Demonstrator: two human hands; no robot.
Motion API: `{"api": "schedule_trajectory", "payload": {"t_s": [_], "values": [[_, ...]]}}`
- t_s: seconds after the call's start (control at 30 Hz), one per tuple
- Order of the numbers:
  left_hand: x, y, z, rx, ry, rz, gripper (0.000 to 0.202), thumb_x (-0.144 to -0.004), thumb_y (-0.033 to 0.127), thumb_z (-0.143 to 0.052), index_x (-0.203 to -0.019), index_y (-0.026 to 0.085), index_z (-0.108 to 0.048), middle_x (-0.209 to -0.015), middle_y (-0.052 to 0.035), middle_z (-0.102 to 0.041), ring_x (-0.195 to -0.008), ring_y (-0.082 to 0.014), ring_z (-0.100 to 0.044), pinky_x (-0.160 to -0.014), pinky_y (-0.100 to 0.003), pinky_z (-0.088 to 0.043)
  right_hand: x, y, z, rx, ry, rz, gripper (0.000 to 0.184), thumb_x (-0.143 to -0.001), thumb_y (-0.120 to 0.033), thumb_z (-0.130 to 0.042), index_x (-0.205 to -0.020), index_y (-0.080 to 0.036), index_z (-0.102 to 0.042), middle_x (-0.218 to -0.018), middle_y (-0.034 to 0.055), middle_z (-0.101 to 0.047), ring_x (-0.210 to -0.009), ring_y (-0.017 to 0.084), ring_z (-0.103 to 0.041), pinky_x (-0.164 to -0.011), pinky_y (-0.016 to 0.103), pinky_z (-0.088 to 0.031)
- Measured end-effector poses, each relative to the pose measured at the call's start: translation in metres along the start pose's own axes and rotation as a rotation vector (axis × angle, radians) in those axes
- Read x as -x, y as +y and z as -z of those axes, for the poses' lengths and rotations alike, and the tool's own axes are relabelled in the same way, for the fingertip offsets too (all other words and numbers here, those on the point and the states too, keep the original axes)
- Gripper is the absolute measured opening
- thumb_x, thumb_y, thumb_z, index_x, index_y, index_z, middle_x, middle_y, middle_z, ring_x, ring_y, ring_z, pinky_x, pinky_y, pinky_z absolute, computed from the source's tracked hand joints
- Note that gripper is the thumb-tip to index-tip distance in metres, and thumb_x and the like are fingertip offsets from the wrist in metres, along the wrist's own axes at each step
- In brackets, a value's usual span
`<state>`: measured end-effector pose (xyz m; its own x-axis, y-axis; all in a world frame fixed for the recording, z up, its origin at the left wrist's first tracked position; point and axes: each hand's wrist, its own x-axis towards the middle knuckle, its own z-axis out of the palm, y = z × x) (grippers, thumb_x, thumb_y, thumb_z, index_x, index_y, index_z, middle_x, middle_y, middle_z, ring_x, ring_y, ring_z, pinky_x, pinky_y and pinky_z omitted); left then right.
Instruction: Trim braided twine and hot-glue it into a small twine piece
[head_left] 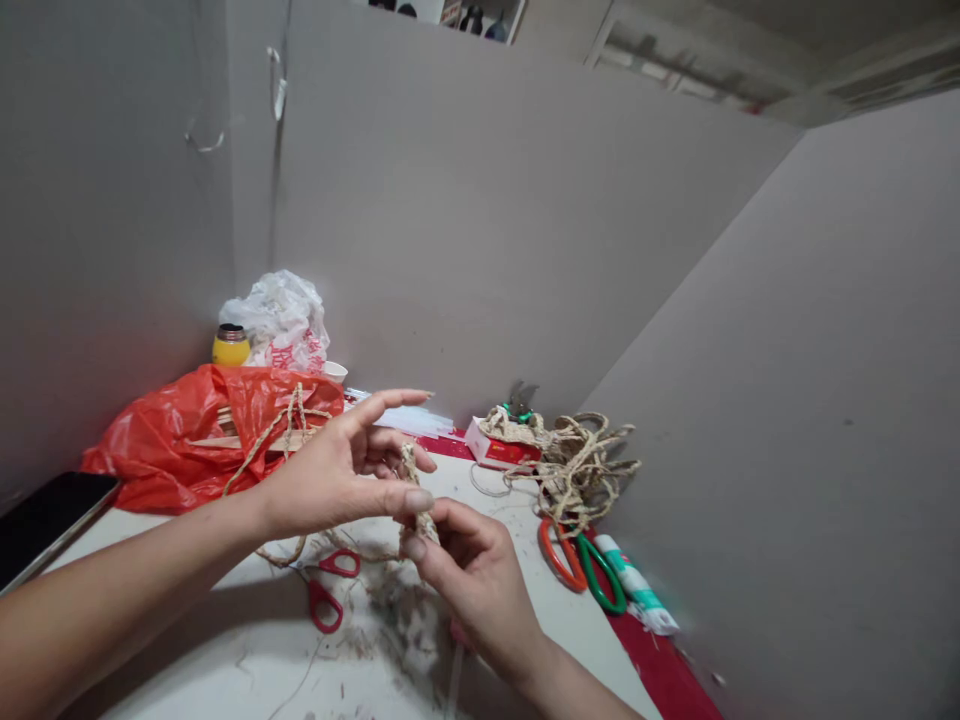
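Head view: left hand (pixel 337 475) and right hand (pixel 469 570) both pinch jute rope (pixel 416 490); red scissors (pixel 326 590) at 7 o'clock on counter (pixel 187 660).

Both hands meet over the table (pixel 187 660), left hand (pixel 330 475) above right hand (pixel 469 575), a twine piece (pixel 416 490) between them. Scissors (pixel 326 590) lie on the table beneath. Far left: plastic bag (pixel 165 430), bottle (pixel 230 345) behind. Right: twine bundle (pixel 577 465), with a glue tube (pixel 637 585) nearer.
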<state>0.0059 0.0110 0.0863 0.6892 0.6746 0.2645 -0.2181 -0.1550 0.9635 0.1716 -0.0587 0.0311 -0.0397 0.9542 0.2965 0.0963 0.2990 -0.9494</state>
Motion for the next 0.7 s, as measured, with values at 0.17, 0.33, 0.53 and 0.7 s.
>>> {"api": "schedule_trajectory", "payload": {"t_s": [0.17,0.33,0.53,0.7], "values": [[-0.001,-0.003,0.002,0.039,-0.070,0.047,0.071,-0.076,0.014,-0.070,-0.137,0.027,-0.037,-0.085,-0.0003,-0.066,-0.078,-0.0111,-0.062,-0.066,-0.022,-0.050,-0.001,0.003,0.000,-0.020,-0.012,0.020,0.008,-0.079,-0.025,-0.065,-0.077,-0.018,-0.064,-0.066,-0.0024,-0.052,-0.061,0.012,-0.040,-0.056,0.024,-0.034],[0.000,-0.003,0.003,0.044,-0.088,0.013,0.066,-0.078,0.014,-0.068,-0.136,0.026,-0.039,-0.086,-0.0014,-0.067,-0.080,-0.0119,-0.064,-0.071,-0.024,-0.052,-0.001,0.002,0.000,-0.032,-0.030,0.011,0.008,-0.078,-0.025,-0.066,-0.079,-0.018,-0.062,-0.068,-0.0034,-0.047,-0.061,0.011,-0.036,-0.055,0.024,-0.031],[0.002,0.001,0.007,-0.025,-0.035,-0.053,0.065,-0.078,0.017,-0.070,-0.136,0.026,-0.040,-0.087,-0.0025,-0.070,-0.083,-0.0138,-0.067,-0.075,-0.027,-0.054,-0.002,-0.001,-0.001,-0.056,-0.088,-0.049,0.018,-0.076,-0.027,-0.069,-0.091,-0.020,-0.063,-0.069,-0.0033,-0.050,-0.061,0.011,-0.039,-0.055,0.023,-0.032],[0.001,0.007,0.013,-0.066,0.019,-0.102,0.064,-0.078,0.017,-0.070,-0.135,0.026,-0.041,-0.088,-0.0018,-0.070,-0.085,-0.0131,-0.066,-0.075,-0.024,-0.053,0.001,-0.003,0.001,-0.011,-0.066,-0.073,0.016,-0.075,-0.027,-0.071,-0.086,-0.019,-0.064,-0.072,-0.0016,-0.056,-0.062,0.011,-0.045,-0.056,0.023,-0.036]]}}
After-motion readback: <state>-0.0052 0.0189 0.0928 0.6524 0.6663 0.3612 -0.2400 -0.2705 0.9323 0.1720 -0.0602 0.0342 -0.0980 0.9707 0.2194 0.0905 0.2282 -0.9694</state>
